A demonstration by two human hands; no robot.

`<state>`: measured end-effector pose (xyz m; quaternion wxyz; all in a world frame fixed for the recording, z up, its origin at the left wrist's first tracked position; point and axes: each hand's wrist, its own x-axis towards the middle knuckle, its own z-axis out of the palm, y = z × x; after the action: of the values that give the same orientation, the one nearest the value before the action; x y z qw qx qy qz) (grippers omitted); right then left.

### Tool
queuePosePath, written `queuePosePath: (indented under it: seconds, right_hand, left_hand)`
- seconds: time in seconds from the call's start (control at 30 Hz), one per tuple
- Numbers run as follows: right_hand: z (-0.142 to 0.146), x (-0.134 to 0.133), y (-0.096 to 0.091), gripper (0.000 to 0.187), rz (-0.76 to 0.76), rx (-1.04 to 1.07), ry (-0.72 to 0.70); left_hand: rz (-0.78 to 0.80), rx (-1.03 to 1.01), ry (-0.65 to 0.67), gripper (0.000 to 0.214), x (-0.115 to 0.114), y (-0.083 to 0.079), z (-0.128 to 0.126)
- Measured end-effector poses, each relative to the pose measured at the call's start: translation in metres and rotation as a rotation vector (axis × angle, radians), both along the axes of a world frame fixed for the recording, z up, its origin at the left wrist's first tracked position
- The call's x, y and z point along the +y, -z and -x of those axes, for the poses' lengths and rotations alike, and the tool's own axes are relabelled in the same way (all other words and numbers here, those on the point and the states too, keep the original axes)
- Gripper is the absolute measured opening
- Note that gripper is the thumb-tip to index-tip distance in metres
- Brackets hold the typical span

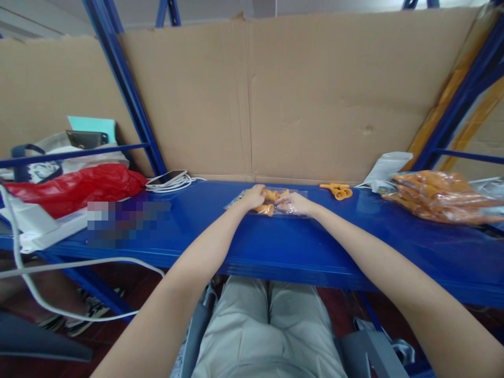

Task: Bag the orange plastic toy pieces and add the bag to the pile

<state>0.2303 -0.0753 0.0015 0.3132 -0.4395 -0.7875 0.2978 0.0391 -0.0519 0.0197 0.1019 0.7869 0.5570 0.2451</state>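
A clear plastic bag (pixel 281 214) with a printed end lies flat on the blue shelf top. Orange plastic pieces with flared, cup-like ends (pixel 265 210) are at the bag; whether all are inside it I cannot tell. My left hand (pixel 254 198) is closed over the bag's left part, its fingers curled beside an orange piece. From the right, my right hand (pixel 294 203) pinches at the bag, fingertips close to another orange piece (pixel 282 194). My fingers partly cover the bag and the pieces.
Loose orange pieces (pixel 339 192) lie right of my hands. Farther right sits a pile of bagged orange pieces (pixel 437 197) beside a white packet (pixel 389 167). A phone with coiled white cable (pixel 171 180) and a red plastic bag (pixel 86 185) are left. A cardboard wall (pixel 315 100) stands behind.
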Motion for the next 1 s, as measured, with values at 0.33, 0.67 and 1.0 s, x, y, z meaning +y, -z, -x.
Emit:
queuePosePath:
  seconds: [0.33, 0.67, 1.0]
  right_hand:
    - [0.005, -0.012, -0.007, 0.002, 0.029, 0.02, 0.293]
    - [0.014, -0.026, -0.018, 0.027, 0.114, 0.056, 0.457]
    - [0.008, -0.023, -0.016, 0.047, 0.116, -0.006, 0.335]
  left_hand:
    - [0.012, 0.026, 0.02, 0.05, 0.006, 0.004, 0.002]
    - [0.037, 0.222, 0.015, 0.056, -0.002, -0.001, 0.0]
    - [0.022, 0.167, -0.009, 0.053, 0.0, -0.001, 0.001]
